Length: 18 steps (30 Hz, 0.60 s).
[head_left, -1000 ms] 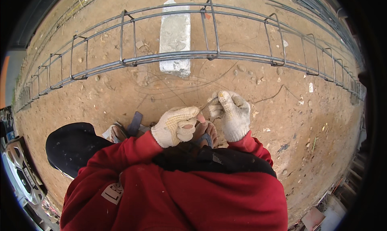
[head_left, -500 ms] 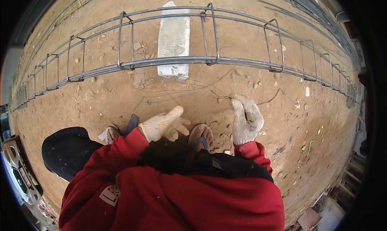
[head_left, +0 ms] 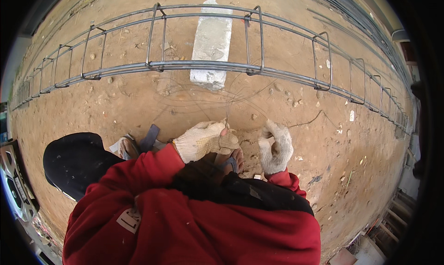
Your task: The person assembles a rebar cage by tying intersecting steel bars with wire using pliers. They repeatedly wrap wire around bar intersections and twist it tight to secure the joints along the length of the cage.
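My left hand [head_left: 207, 139], in a knitted off-white work glove with a bare fingertip showing, is closed in front of my body. Its fingers pinch thin dark tie wires [head_left: 227, 109], whose ends stick up above the glove. Close by on the right is my right hand [head_left: 276, 149], gloved the same way. Its fingers curve away from the thumb with a gap between, and nothing plainly sits in that gap. One thin strand passes near its fingertips; contact is unclear. Beyond both hands lies a long rebar cage [head_left: 194, 67] with square stirrups, crossing a pale concrete block [head_left: 212, 38].
Loose wire loops lie on the brown dirt [head_left: 138, 103] before the block. A bent wire [head_left: 307, 122] rests right of my right hand. Several long steel bars [head_left: 356, 20] lie at the far right. My sandalled foot [head_left: 233, 161] is beneath my hands.
The wires that my right hand pinched are now in my left hand, which has moved right and closed. My right hand has loosened and lowered slightly. The view has shifted a little.
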{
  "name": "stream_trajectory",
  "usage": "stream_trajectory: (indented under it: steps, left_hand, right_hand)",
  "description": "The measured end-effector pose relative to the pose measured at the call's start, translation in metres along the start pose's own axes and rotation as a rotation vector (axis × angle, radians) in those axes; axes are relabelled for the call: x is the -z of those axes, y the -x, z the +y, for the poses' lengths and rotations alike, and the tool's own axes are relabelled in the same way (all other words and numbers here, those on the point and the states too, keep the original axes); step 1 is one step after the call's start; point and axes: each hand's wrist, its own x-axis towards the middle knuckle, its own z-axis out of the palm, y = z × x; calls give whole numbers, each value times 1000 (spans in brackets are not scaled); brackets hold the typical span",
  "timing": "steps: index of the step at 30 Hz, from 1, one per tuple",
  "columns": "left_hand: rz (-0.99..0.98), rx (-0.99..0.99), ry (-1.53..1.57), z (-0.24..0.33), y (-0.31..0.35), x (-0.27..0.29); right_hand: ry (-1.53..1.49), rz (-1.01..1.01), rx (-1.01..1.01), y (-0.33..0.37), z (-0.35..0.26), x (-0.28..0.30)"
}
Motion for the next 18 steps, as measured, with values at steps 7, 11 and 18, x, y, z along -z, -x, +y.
stream_trajectory:
  steps: [7, 11, 18]
  left_hand:
    - [-85, 41, -529, -14, -1, 0]
    - [22, 23, -341, -17, 2, -12]
    - [-61, 119, -505, -3, 8, -29]
  right_hand:
    - [-706, -204, -750, -1, 8, -15]
    - [-777, -126, -815, -5, 1, -18]
    - [-772, 43, -891, 8, -9, -18]
